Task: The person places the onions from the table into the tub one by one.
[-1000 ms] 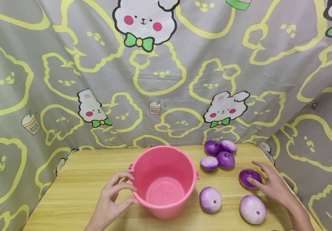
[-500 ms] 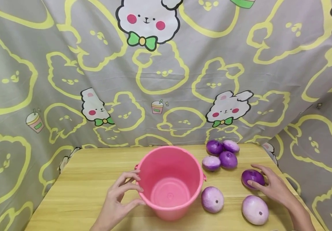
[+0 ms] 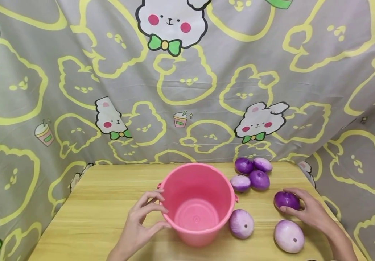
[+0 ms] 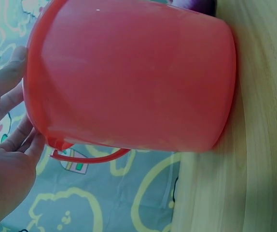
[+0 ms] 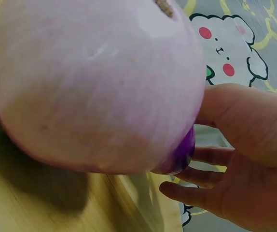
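In the head view a pink bucket (image 3: 204,237) stands upright on the table. My left hand (image 3: 140,221) holds its left rim, fingertips at the edge and thumb low at the front. The left wrist view shows the bucket's side wall (image 4: 133,77) and those fingers at the rim. My right hand (image 3: 313,210) grips a dark purple onion (image 3: 285,200), thumb in front and fingers behind it. A pale purple onion (image 3: 289,236) lies nearer me and fills much of the right wrist view, partly hiding the dark onion (image 5: 181,157).
Another pale onion (image 3: 241,224) lies right beside the bucket. Several more onions (image 3: 259,180) sit clustered at the back right of the wooden table (image 3: 109,203). A patterned grey cloth (image 3: 135,87) hangs behind and along the sides.
My right fingers have closed round the dark purple onion. The bucket, with my left hand on it, has slid slightly right toward the pale onion. The head view has shifted a little.
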